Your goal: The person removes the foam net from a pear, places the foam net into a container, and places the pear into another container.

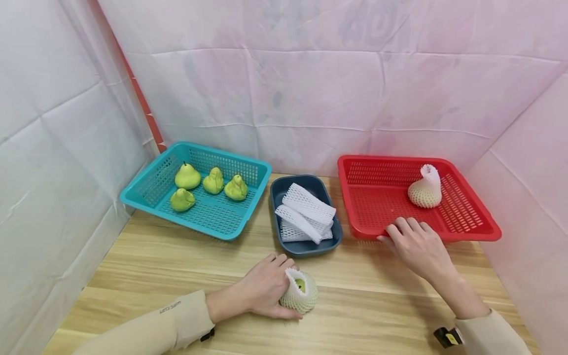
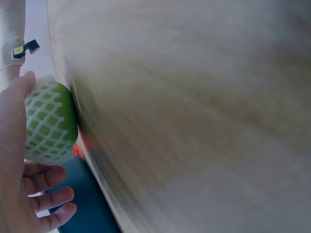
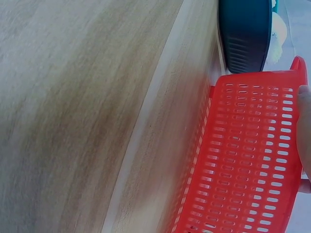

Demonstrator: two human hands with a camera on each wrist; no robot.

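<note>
My left hand holds a green pear sleeved in a white foam net, low over the wooden table. Thumb and forefinger lie on either side of it, while the other fingers are spread off the fruit in the left wrist view. The pear's top shows through the net's open end. At the front rim of the red basket, my right hand grips the edge, fingers over the rim and thumb on the outer side. Inside that basket stands another netted pear.
A teal basket with several bare green pears stands at the left. Between the baskets sits a dark blue tray holding several white foam nets. White cloth walls surround the table.
</note>
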